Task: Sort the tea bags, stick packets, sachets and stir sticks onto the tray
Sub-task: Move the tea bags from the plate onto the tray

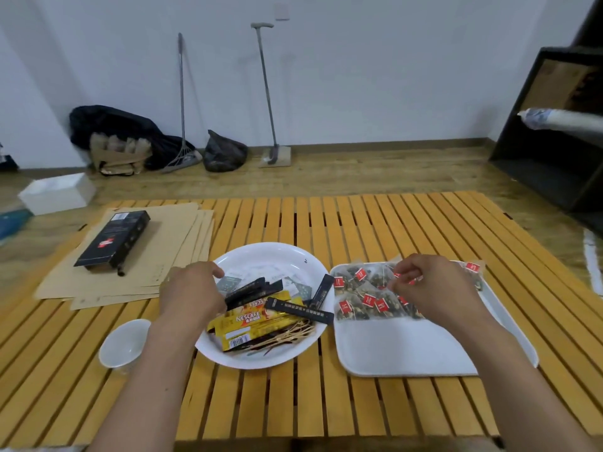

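Observation:
A white tray (408, 347) lies on the slatted table at the right, with several red-tagged tea bags (362, 298) spread along its far half. A white plate (261, 357) beside it holds black stick packets (298, 309), yellow Nescafe stick packets (248, 319), pale sachets (295, 282) and wooden stir sticks (293, 334). My right hand (434, 288) hovers over the tea bags with its fingers curled, pinching at a tag or string. My left hand (192, 291) rests over the plate's left side, its fingers on the dark packets; what it grips is hidden.
A small white cup (125, 342) stands left of the plate. A black box (114, 239) lies on brown paper sheets (176, 252) at the far left. Beyond the yellow slatted table (359, 223) are bags, long-handled tools and a black shelf (554, 125).

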`<state>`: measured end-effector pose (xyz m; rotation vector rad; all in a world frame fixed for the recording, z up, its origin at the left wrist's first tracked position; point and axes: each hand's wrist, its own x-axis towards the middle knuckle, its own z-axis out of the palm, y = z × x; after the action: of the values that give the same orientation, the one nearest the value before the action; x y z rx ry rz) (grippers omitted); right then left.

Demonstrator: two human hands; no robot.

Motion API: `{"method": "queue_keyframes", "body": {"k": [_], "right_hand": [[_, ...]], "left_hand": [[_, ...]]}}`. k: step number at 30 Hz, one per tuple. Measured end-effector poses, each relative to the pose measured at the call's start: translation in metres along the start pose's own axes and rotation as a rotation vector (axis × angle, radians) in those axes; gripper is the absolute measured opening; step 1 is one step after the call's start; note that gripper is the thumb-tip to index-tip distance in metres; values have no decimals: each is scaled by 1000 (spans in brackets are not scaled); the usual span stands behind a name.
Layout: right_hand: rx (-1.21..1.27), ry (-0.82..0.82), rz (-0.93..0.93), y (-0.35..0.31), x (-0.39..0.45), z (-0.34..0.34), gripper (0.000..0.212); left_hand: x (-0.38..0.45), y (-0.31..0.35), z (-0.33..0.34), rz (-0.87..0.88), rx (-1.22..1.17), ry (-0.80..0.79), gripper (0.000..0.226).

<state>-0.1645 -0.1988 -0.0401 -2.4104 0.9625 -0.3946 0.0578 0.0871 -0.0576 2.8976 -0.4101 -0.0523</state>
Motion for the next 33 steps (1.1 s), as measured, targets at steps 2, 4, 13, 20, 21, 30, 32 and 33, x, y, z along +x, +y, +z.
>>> {"method": "queue_keyframes", "body": {"k": [2,4,13,20,21,30,32,33], "right_hand": [[-8,-2,-13,0,-1,-1,21],[-2,-8,-17,0,-2,-3,21],[264,-94,-44,-12,-9,-6,22],[573,-287,-210,-32,-19,-13,62],[591,-293,-231,-33,-20,-14,64],[524,-316,-286,-31,-21,-6,11],[548,-292,-239,-28,-19,-6,5],[567,-288,-206,-27,-18,-7,5]], "left_hand": [[3,-5,3,-32,41,-10,43],[5,-5,4,-76,22,-14,35],[-26,53,-29,81,-1020,-150,16],[-54,101,-16,-29,-1478,-671,19],[-56,105,-13,-38,-1489,-707,19],[-71,119,0,-20,-1324,-804,29],[-72,120,-2,-24,-1293,-820,38],[-72,120,-3,-16,-1265,-828,43]]}}
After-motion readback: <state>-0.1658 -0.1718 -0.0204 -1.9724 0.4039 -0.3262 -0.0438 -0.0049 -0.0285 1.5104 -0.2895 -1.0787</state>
